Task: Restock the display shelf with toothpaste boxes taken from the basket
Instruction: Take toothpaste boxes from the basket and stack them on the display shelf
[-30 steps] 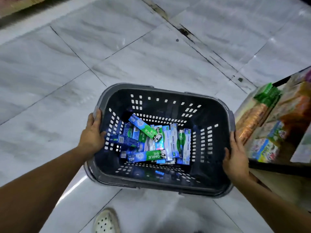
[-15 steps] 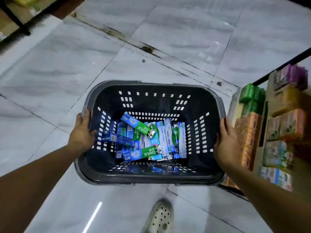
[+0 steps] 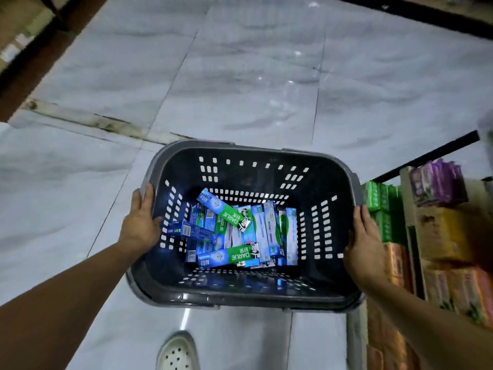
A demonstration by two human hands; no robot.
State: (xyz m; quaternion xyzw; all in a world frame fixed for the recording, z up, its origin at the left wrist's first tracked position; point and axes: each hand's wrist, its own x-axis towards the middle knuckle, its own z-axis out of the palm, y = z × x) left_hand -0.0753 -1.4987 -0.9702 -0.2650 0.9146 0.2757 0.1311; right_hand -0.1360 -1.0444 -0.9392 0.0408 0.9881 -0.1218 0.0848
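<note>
- "DARLIE" shows on two green-blue toothpaste boxes (other print unreadable), heaped in the dark slotted basket.
- The left hand and right hand each clasp a side rim, basket held beside the display shelf.

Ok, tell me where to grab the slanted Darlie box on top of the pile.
Pinch the slanted Darlie toothpaste box across its long edges at mid-length, coming straight down through the open top of the basket: it lies uppermost on the pile, long edges exposed.
</note>
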